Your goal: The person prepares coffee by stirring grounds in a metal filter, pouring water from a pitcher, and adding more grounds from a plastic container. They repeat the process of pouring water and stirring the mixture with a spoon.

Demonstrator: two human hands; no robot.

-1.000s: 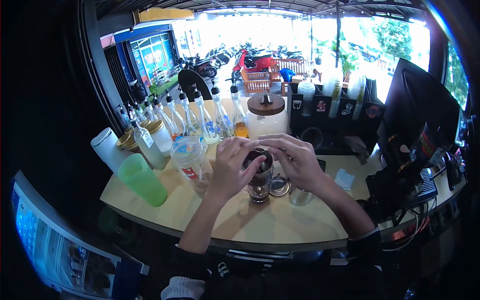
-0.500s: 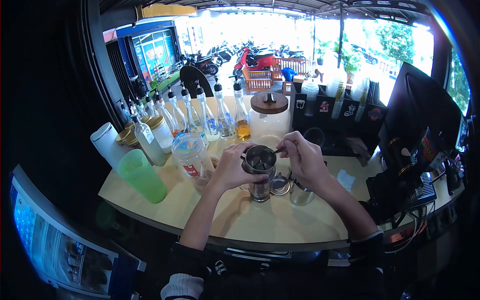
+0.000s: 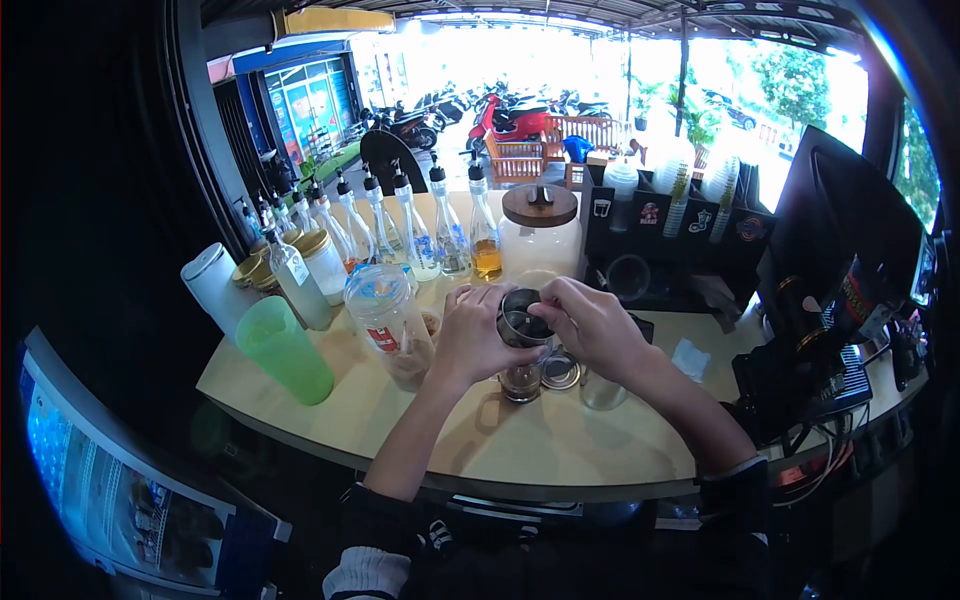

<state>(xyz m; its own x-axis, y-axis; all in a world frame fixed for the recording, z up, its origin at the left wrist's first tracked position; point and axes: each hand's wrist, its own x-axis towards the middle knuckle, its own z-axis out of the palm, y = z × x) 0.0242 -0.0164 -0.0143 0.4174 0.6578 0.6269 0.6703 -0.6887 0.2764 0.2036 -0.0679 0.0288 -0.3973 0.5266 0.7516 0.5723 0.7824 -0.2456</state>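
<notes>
Left hand's (image 3: 468, 338) fingers grip a dark round metal cup (image 3: 516, 326) above a clear glass mug (image 3: 520, 386); right hand's (image 3: 604, 332) fingers bunch inside its rim, any grip unclear. Progress inside the cup cannot be told.

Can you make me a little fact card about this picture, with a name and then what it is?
left hand: wrapped around dark cup
right hand: fingers at the cup's rim; can't tell if they grip anything
under the cup: a clear glass
left side: green cup, tilted in view
behind: big jar with brown lid
outside: red scooter
</notes>
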